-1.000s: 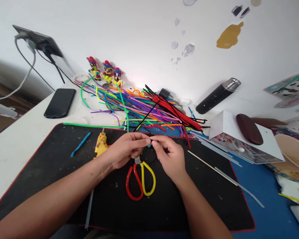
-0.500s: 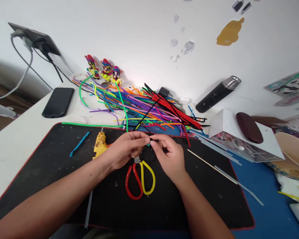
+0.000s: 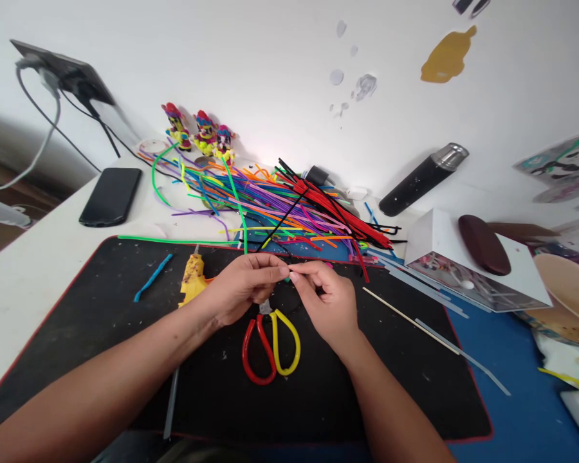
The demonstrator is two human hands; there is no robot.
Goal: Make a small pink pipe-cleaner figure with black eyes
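My left hand (image 3: 244,286) and my right hand (image 3: 328,299) meet over the black mat (image 3: 318,405), their fingertips pinched together. What sits between the fingertips is too small and too hidden to make out. Below them lie scissors (image 3: 273,347) with one red and one yellow handle, the blades partly covered by my hands. A yellow glue gun (image 3: 193,280) rests partly behind my left forearm, and a clear glue stick (image 3: 172,404) shows below that arm. Farther left is a short twisted blue pipe cleaner (image 3: 153,278).
A heap of colourful pipe cleaners (image 3: 265,199) spreads behind the mat, with small figurines (image 3: 203,133) at its back. A phone (image 3: 110,197) lies left. On the right are a black flask (image 3: 422,180), a white box (image 3: 434,241), a thin wooden stick (image 3: 410,320) and grey strips (image 3: 419,283).
Both hands stay nearly in place with fingertips pinched together; the right fingers have shifted slightly. The whole view has moved a little.
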